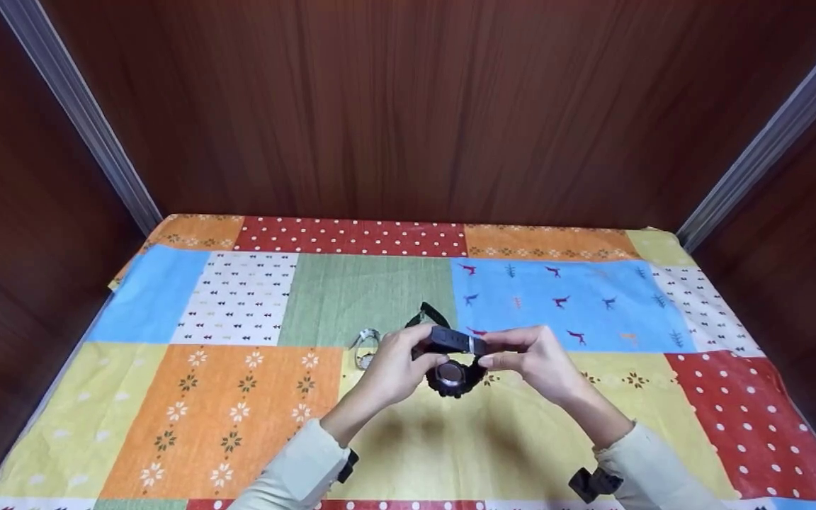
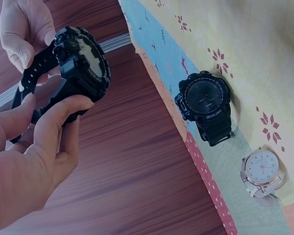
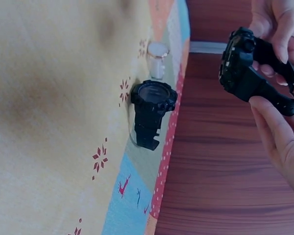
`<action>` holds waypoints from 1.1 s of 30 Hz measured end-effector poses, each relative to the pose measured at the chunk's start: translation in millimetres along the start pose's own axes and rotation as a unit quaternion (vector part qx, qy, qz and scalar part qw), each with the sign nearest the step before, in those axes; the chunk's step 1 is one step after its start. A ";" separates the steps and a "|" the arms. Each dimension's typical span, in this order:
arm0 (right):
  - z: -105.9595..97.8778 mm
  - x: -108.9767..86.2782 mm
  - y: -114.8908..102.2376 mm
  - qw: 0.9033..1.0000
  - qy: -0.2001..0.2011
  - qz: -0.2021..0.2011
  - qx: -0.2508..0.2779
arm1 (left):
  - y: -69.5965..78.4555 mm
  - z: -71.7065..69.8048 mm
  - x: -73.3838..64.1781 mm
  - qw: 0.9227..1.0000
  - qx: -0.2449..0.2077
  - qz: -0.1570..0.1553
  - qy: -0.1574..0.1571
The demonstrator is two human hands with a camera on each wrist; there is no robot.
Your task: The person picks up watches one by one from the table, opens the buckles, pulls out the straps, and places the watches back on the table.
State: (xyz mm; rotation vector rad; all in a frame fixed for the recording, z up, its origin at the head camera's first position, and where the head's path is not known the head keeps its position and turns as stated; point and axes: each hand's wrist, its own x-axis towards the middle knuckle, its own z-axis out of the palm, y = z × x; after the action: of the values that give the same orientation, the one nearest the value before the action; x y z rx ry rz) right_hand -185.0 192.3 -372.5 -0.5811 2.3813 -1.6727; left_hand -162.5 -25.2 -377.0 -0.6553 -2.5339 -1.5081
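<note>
While both hands hold one watch (black), cloth lies beneath.

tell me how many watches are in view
3: one black watch between the left hand and right hand, a second black watch and a white-faced watch on the patchwork cloth.

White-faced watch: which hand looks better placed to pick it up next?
Left, probably: in the head view the left hand is nearer the white-faced watch than the right hand, though both hold the same black watch.
</note>
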 end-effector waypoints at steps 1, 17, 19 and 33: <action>-0.1 -0.1 0.1 1.000 0.000 0.001 0.001 | -0.1 0.2 0.0 1.000 -0.002 0.000 0.000; -0.2 -2.2 -1.3 0.997 0.005 0.010 0.070 | -2.5 -0.1 0.7 1.000 -0.006 0.007 0.002; 0.1 -2.4 -0.8 0.997 0.005 0.011 0.076 | -2.9 -0.2 0.4 1.000 -0.005 0.006 0.001; -0.5 -3.0 2.7 0.996 0.014 0.019 0.088 | -4.2 -1.8 -0.2 1.000 -0.002 0.000 -0.007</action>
State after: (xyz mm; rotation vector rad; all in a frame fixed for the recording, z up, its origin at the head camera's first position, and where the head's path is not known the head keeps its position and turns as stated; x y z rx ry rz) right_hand -183.1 194.8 -375.1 -0.4839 2.2167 -1.8619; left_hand -164.4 -28.5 -379.6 -0.6694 -2.5413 -1.5148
